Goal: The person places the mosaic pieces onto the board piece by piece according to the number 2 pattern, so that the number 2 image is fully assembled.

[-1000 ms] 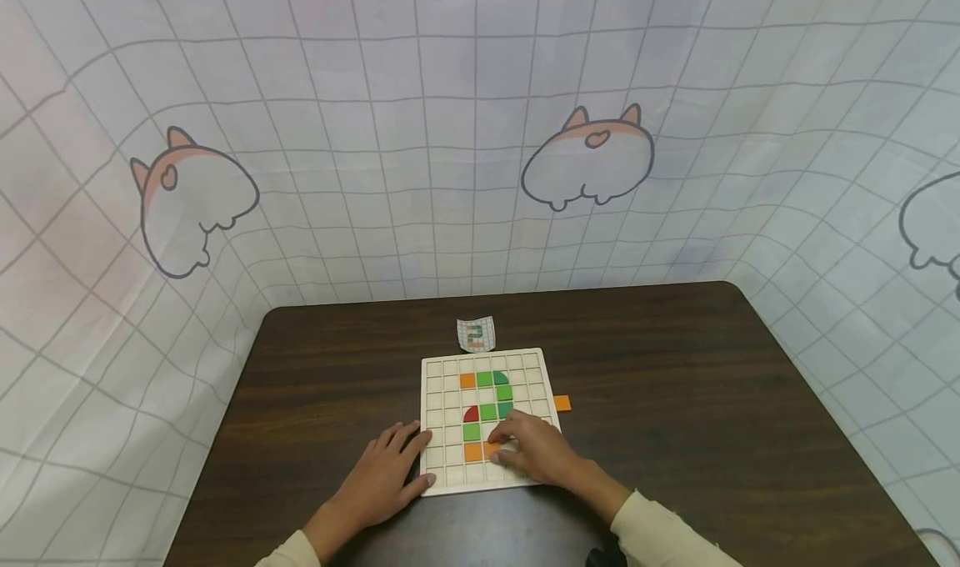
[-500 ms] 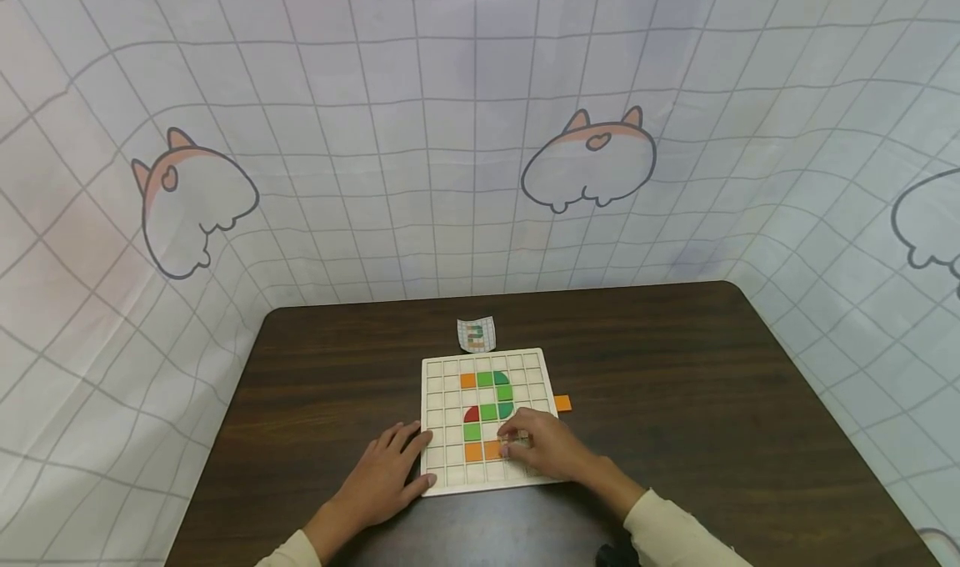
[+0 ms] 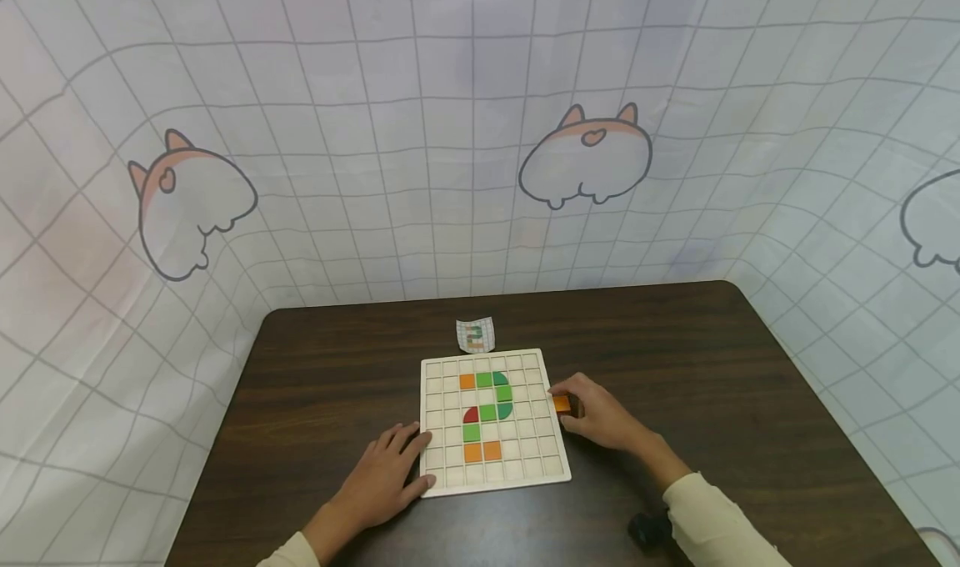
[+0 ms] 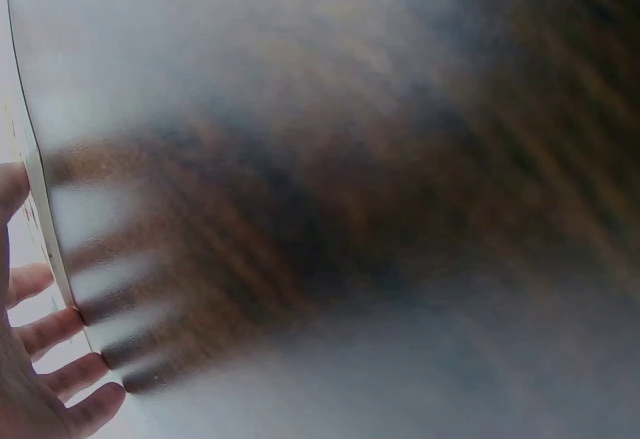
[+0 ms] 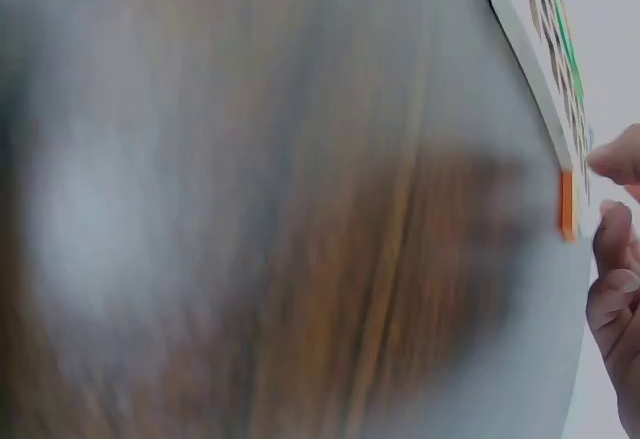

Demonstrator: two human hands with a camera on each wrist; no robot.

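Note:
A cream grid board point(image 3: 442, 375) lies on the table, with orange, green, dark green and red tiles set in some of its squares. Fingers spread, my left hand point(image 3: 381, 477) rests along the board's left edge; the left wrist view shows the same hand point(image 4: 45, 359) at that edge. Just off the board's right side is a loose orange tile point(image 3: 562, 404). My right hand point(image 3: 602, 413) hovers over it, thumb and index finger parted to either side. From the right wrist, a small gap shows between the fingertips point(image 5: 612, 224) and the orange tile point(image 5: 567, 204).
A small paper card point(image 3: 476, 335) printed with a coloured grid pattern lies behind the board. The dark wooden table point(image 3: 360, 333) is surrounded by a white gridded curtain point(image 3: 450, 175). A black object point(image 3: 648, 532) shows beside the right sleeve point(image 3: 716, 521).
My right hand has left the orange tile in the board's lower row and moved right to the loose orange tile. The left hand has stayed put.

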